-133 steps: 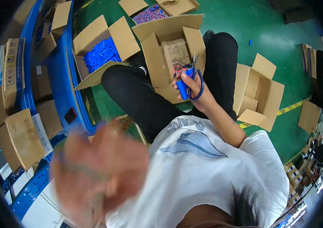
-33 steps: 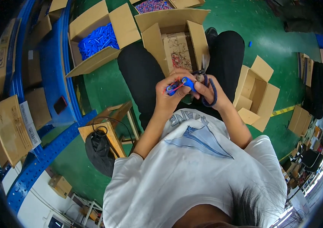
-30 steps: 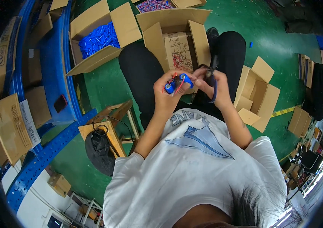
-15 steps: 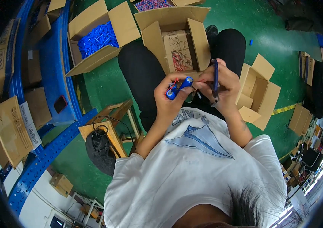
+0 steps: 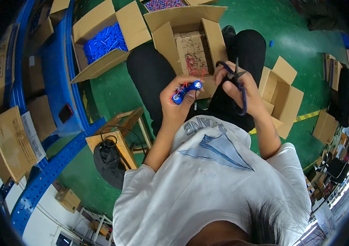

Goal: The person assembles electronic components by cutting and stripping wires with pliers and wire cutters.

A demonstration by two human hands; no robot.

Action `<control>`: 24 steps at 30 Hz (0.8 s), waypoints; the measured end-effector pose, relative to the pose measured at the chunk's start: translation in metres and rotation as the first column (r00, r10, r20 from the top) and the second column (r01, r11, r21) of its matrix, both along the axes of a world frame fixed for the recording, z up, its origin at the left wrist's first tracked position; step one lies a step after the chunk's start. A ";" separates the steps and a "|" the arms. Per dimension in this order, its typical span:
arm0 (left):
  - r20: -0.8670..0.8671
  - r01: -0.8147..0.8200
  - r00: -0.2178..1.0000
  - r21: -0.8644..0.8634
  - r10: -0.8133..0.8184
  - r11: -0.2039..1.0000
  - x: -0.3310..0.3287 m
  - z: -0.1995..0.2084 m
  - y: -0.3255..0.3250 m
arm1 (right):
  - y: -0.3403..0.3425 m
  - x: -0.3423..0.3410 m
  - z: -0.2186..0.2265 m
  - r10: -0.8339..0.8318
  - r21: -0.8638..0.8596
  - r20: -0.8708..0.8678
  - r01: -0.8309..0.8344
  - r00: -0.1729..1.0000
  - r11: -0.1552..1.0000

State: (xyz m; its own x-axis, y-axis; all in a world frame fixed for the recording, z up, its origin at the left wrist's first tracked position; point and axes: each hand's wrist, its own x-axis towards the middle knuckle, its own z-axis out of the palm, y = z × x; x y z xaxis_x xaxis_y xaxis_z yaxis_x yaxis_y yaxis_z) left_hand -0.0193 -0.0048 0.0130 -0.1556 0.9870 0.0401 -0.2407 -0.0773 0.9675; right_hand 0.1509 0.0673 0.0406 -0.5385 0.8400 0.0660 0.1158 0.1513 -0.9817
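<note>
My left hand (image 5: pixel 172 98) is closed round a small pack of blue cylindrical battery cells (image 5: pixel 187 91), their metal ends facing up. Short red wires stick out of the pack, and a dark wire with a pale end hangs below it. My right hand (image 5: pixel 249 91), apart from the pack, holds a pair of scissors (image 5: pixel 235 75) by its dark blue handles, the blades pointing away from me. Just beyond my hands, between my knees, stands an open cardboard box (image 5: pixel 164 48) with red and dark wire pieces (image 5: pixel 195 61) scattered inside.
An open carton (image 5: pixel 135 26) of loose blue cells (image 5: pixel 105 42) stands at the far left. Another open carton (image 5: pixel 292 107) sits to the right of my leg. A wooden stool (image 5: pixel 121 146) with a dark cap (image 5: pixel 108 164) and blue shelving (image 5: pixel 55 82) are on the left.
My right hand has drawn away from the battery pack to the right, and the scissors have swung round in it. My left hand has shifted slightly left and down, still holding the pack.
</note>
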 end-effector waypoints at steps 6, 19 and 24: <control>-0.159 0.055 0.986 0.054 -0.046 0.997 -0.007 0.002 0.005 | 0.000 0.010 0.008 0.080 0.248 0.534 -0.247 0.842 0.937; -0.264 0.043 0.964 0.129 -0.008 0.991 -0.003 0.009 0.009 | 0.002 0.009 0.015 -0.026 0.430 0.597 -0.293 0.802 0.854; -0.243 0.031 0.970 0.070 -0.013 0.997 -0.001 0.010 0.006 | -0.001 0.005 0.015 -0.155 0.546 0.640 -0.304 0.753 0.780</control>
State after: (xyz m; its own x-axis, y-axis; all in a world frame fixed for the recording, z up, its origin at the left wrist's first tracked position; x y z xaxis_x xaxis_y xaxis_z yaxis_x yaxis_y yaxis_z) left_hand -0.0204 0.0015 0.0231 -0.1107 0.9832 0.1453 -0.0019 -0.1465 0.9892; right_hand 0.1564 0.0665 0.0559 -0.6991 0.6991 0.1501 0.6144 0.6948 -0.3739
